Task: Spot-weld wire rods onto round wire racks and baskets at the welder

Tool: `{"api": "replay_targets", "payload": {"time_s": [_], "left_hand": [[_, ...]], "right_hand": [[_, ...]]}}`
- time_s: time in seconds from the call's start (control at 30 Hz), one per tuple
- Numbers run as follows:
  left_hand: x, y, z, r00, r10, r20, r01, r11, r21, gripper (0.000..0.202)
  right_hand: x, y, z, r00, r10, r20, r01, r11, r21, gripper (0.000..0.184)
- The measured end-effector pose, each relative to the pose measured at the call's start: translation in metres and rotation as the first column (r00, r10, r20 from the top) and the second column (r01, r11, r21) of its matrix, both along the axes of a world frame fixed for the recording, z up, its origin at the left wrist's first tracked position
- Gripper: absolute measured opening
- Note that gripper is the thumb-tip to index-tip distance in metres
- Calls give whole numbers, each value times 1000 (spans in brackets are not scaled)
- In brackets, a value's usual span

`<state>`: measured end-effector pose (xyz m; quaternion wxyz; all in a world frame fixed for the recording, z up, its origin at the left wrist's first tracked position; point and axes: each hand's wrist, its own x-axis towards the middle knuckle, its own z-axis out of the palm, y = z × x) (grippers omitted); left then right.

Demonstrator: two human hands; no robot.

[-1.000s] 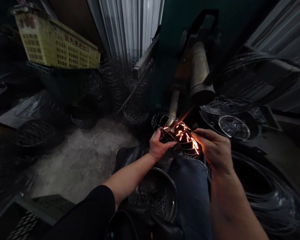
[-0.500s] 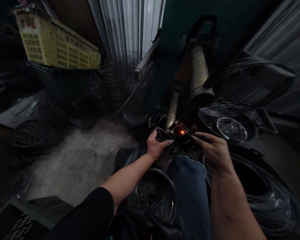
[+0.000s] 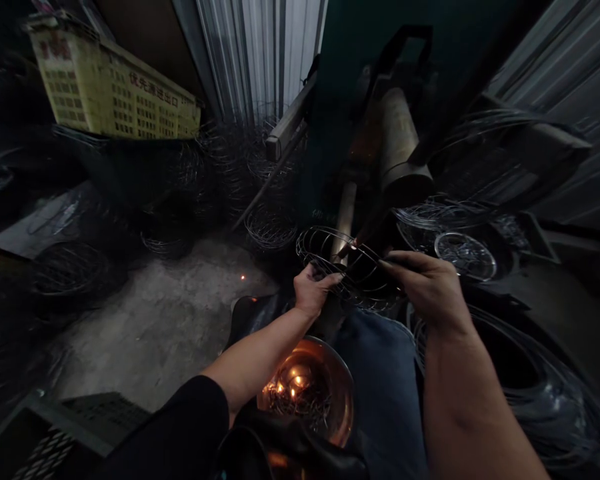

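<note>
The sparks have left the wire cage [image 3: 347, 267], held out ahead over the jeans, and now glow in the near steel bowl [image 3: 305, 393]. The left hand [image 3: 315, 290] grips the cage; the right hand [image 3: 430, 290] pinches a thin rod [image 3: 393, 263]. A far-left yellow crate [image 3: 113, 87] reads 出口.

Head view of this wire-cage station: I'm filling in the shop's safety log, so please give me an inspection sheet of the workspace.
Surface: concrete floor, one orange spark on it.
Job's things: wire cage, small glow at its upper edge.
Clutter: stacked wire cages; steel bowl of wire offcuts, lit orange.
Hands: left hand grips the cage; right hand pinches a thin dark rod at it.
Cables: nothing seen.
Surroundings: corrugated metal wall, green machine, yellow printed board.
</note>
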<state>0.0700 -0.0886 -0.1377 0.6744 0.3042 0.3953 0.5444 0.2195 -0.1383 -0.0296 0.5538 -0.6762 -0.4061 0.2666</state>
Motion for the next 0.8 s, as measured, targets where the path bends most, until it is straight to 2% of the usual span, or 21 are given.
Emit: {"api": "replay_targets", "payload": {"time_s": [0.2,0.37,0.47,0.57,0.7,0.8], "left_hand": [[4,3,1,997,35,74,-30,997,-65,45],[0,-6,2,999,-17,32,20,996,-85,45],[-3,-8,5,998,-28,57,32,996,-81,43],[-3,-8,9,996,8,86,3,991,-136,40],[-1,-5,12,996,44,78,-27,979,-202,37],[1,-3,11,994,52,95,-30,975,-219,34]], "right_hand": [[1,20,2,997,40,59,-39,999,-13,41],[11,0,7,993,78,-93,-87,992,-96,50],[15,-12,11,983,76,-169,-96,990,-108,54],[11,-11,12,991,28,-130,-43,993,-111,50],[2,3,12,998,62,-30,-65,993,-101,40],[-1,13,10,997,77,17,-76,994,-84,39]]}}
